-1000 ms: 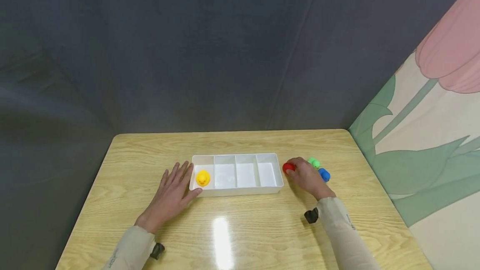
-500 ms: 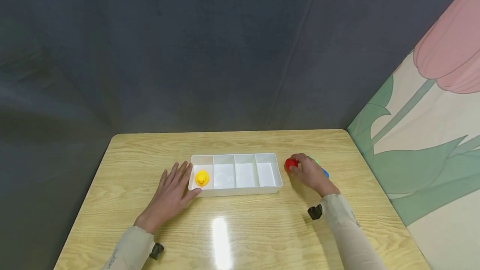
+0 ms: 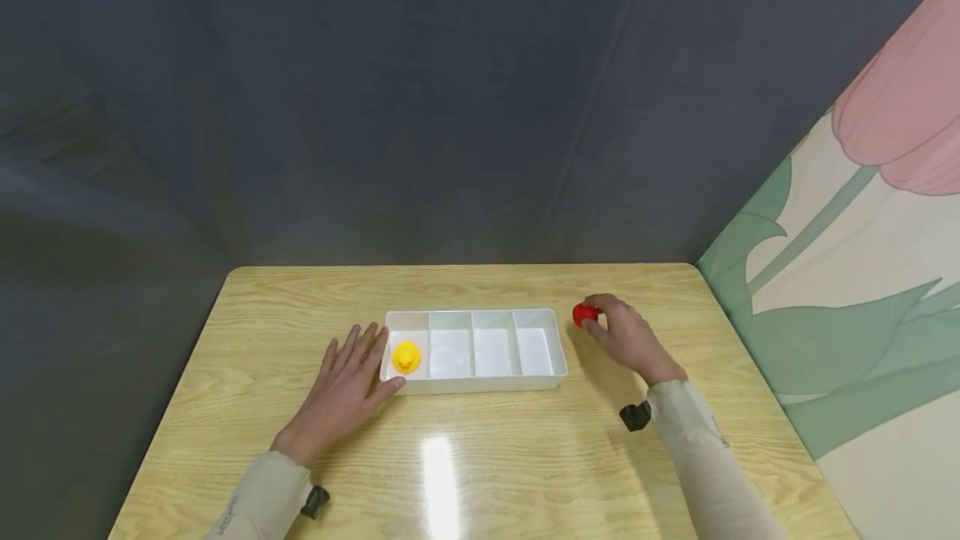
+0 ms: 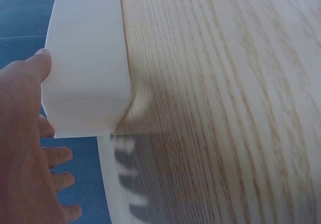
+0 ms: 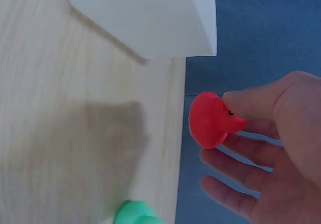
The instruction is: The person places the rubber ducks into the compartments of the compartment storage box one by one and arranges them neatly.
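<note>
A small red toy duck (image 5: 208, 121) is pinched between thumb and fingers of my right hand (image 3: 628, 340), held up off the table just right of the white tray (image 3: 480, 385). The tray has several compartments in a row. A yellow toy duck (image 3: 407, 357) sits in its leftmost one. My left hand (image 3: 343, 386) lies with straight, spread fingers at the tray's left end, the thumb at the front corner. In the left wrist view, the thumb (image 4: 42, 63) touches the tray's rim. Part of a green toy (image 5: 135, 213) shows on the table in the right wrist view.
The wood-grain table (image 3: 375, 473) ends at a dark curtain (image 3: 420, 107) behind. To the right hangs a cloth with a tulip print (image 3: 847, 340). In the head view, my right hand hides the green toy.
My right hand has lifted the red duck up and slightly away to the right. It now covers the green and blue toys in the head view. The left hand stays put.
</note>
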### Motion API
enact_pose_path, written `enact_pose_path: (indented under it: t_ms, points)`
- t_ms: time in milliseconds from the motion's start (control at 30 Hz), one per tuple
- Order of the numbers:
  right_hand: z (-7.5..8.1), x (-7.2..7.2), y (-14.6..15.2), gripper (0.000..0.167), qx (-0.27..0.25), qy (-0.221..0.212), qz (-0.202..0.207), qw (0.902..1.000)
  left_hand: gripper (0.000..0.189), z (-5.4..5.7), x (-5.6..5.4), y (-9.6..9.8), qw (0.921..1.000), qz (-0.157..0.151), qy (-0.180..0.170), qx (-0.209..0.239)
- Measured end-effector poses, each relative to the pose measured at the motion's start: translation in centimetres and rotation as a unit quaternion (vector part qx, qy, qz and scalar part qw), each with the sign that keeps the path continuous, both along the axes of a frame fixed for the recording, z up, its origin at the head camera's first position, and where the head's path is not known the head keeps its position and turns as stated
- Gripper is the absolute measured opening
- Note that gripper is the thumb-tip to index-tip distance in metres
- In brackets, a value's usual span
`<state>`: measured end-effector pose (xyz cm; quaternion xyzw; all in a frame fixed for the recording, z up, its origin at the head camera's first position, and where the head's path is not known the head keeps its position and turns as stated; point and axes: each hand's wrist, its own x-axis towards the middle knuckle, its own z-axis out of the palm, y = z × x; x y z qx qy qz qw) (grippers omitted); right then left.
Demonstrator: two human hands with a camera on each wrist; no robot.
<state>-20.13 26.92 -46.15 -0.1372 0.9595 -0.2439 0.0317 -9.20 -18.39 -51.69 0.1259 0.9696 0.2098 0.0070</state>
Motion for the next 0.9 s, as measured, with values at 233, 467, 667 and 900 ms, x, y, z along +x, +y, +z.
enact_pose_path:
  t_ms: [233, 467, 667, 900]
  points:
    - [1.4, -0.6, -0.9, 0.038, 0.003, 0.021, 0.009, 0.9997, 0.087, 0.2, 0.1, 0.0, 1.0000, 0.000, 0.003, 0.004]
    - [2.7, -1.1, -2.7, 0.036, 0.005, 0.027, 0.032, 0.9991, 0.086, 0.5, 0.3, 0.1, 0.9999, -0.001, 0.013, -0.001]
    - [3.4, -1.4, -4.2, 0.036, 0.010, 0.028, 0.055, 0.9981, 0.086, 0.7, 0.3, 0.1, 0.9999, -0.001, 0.016, -0.002]
    - [3.9, -1.5, -6.1, 0.032, 0.003, 0.032, 0.082, 0.9961, 0.086, 0.7, 0.2, 0.2, 0.9998, 0.002, 0.015, -0.011]
